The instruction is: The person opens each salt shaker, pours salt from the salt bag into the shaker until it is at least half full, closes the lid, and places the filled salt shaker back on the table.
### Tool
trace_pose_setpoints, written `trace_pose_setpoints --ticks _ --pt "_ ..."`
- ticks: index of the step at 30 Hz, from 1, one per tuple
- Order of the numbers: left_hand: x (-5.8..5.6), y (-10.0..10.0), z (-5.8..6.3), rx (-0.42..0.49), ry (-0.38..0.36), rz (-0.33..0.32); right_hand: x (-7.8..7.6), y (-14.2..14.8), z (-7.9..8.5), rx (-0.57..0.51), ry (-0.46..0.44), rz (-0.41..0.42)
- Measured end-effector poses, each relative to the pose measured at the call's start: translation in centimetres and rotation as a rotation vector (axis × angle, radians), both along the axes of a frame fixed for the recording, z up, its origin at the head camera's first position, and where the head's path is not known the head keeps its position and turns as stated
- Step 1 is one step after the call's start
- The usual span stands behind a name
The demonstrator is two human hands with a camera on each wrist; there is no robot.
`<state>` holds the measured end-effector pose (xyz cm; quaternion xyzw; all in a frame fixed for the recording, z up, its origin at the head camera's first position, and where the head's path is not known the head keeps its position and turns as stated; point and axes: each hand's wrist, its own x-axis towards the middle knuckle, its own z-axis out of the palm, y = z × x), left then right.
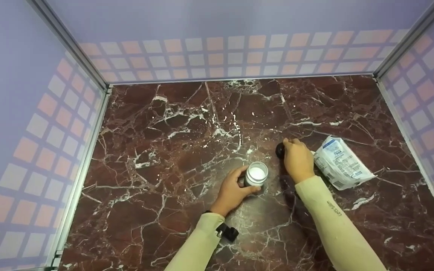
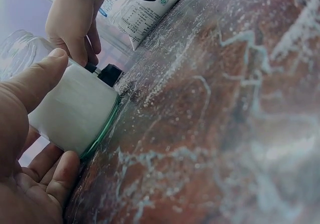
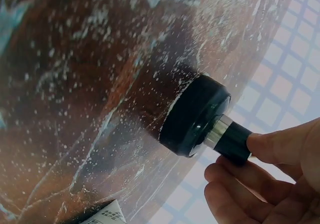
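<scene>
A glass jar (image 1: 257, 172) filled with white granules stands uncapped on the marbled tabletop; its mouth shows in the head view. My left hand (image 1: 236, 190) grips the jar from the left, with the thumb (image 2: 37, 79) across one side and the fingers around the other. To the right of the jar, my right hand (image 1: 299, 160) pinches the black knob of a round black lid (image 3: 195, 116). A silver band (image 3: 218, 131) joins knob and lid. The lid's wide face is down at the tabletop. Most of the lid is behind the hand in the head view.
A white printed plastic bag (image 1: 341, 163), partly slumped, lies just right of my right hand. White grains (image 2: 165, 79) are scattered over the dark red marbled tabletop (image 1: 134, 214). Tiled panels (image 1: 217, 56) close off the back and both sides.
</scene>
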<state>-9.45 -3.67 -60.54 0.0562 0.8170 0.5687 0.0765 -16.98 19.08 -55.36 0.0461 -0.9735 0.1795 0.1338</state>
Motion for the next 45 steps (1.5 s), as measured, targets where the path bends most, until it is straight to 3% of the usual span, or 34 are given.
trace_pose_setpoints --ticks 15,23,30,32,39,45 --pt "0.1 -0.2 0.5 0.013 -0.009 -0.010 1.5 -0.6 -0.1 -0.013 0.047 0.009" --pt "0.2 -0.2 0.2 0.074 -0.056 -0.024 1.7 -0.3 -0.5 -0.030 0.060 0.020" --pt "0.1 -0.3 1.0 0.094 -0.106 -0.039 1.6 -0.1 -0.5 -0.032 0.065 0.035" --pt "0.1 -0.2 1.4 0.090 -0.091 -0.043 1.6 -0.2 -0.5 -0.035 0.077 0.043" --pt "0.2 0.4 2.9 0.016 0.061 -0.042 2.7 -0.3 -0.5 0.019 0.092 0.090" --pt "-0.1 0.8 3.1 0.037 0.069 -0.002 3.3 -0.1 0.1 0.000 0.062 0.116"
